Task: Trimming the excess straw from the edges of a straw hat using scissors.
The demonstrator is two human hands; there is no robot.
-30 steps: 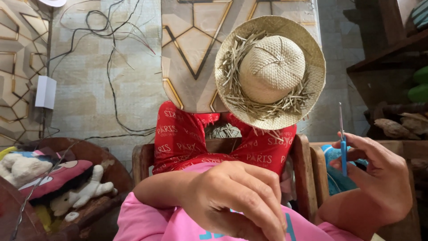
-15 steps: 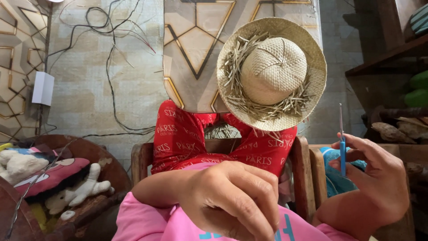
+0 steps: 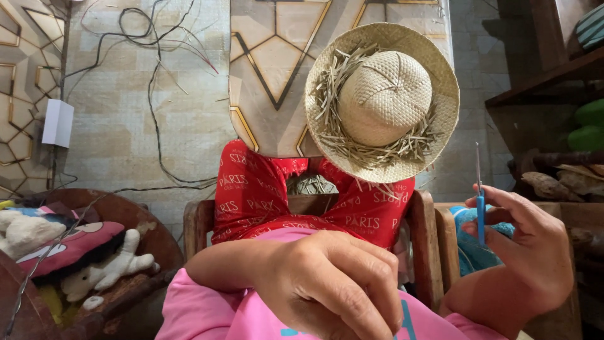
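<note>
Pale tiled floor point(image 3: 119, 126) runs under everything, with dark cables point(image 3: 151, 82) trailing across it to the left of the straw hat point(image 3: 382, 102), which I'll take as my landmark. That hat sits on someone seated in front of me in red printed clothes point(image 3: 251, 195), on a wooden chair point(image 3: 200, 220) just below the hat.

My right hand point(image 3: 522, 252), down and to the right of the hat, grips a crochet hook point(image 3: 480, 208) by its blue handle, pinched between thumb and fingers, the thin metal tip pointing straight up. Just behind that hand lies a bit of teal yarn work point(image 3: 469, 252), touching or nearly touching my palm; I can't tell whether the hook is threaded into it.

My left hand point(image 3: 333, 283), directly below the hat, is curled with the fingers bent down over my pink shirt point(image 3: 207, 308). Whether it holds anything I cannot tell, as the fingertips are hidden.

Judging from this, the crochet piece looks small and only started, with no stitch being worked right now and most of the work left.

Far left of the hat, stuffed toys point(image 3: 94, 264) lie in a round wooden basket point(image 3: 135, 220).
</note>
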